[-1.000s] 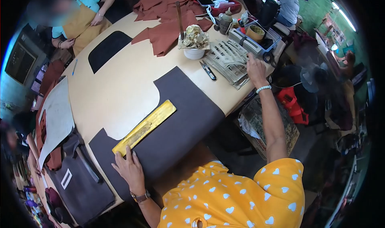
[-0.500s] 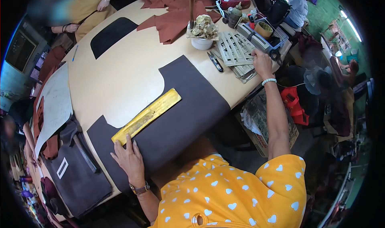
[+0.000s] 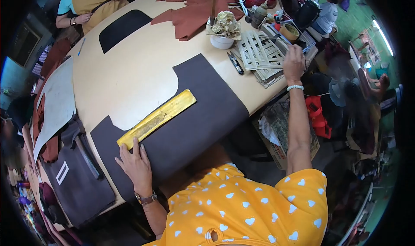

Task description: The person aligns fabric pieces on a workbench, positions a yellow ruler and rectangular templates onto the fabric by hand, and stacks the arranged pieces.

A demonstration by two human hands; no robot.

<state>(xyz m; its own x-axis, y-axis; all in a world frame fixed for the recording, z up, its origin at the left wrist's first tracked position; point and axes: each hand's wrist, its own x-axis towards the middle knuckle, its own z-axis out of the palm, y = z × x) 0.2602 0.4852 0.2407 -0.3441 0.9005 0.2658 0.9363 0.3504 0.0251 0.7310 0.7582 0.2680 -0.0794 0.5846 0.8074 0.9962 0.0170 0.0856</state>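
Note:
A dark brown sheet (image 3: 194, 129) with a curved cut-out lies at the table's front edge. On it rests a long yellow bar (image 3: 158, 117), slanting up to the right. My left hand (image 3: 135, 161) has its fingers apart, the fingertips touching the bar's lower left end. My right hand (image 3: 294, 63) is raised at the right edge of the table, beside a stack of pale slatted templates (image 3: 259, 51) and a grey-blue box; its fingers are bent together, and what they hold is too small to make out.
Black-handled snips (image 3: 235, 63) lie left of the templates, near a white pot (image 3: 221, 42). Behind are reddish-brown pieces (image 3: 190, 21) and a black piece (image 3: 123, 27). At left lie a pale sheet (image 3: 58, 99) and a hammer (image 3: 88, 157). A person in an apron stands at the far side.
My right hand has left the templates' edge and moved up and right toward the box. My left hand stays at the bar's end. The view has shifted slightly.

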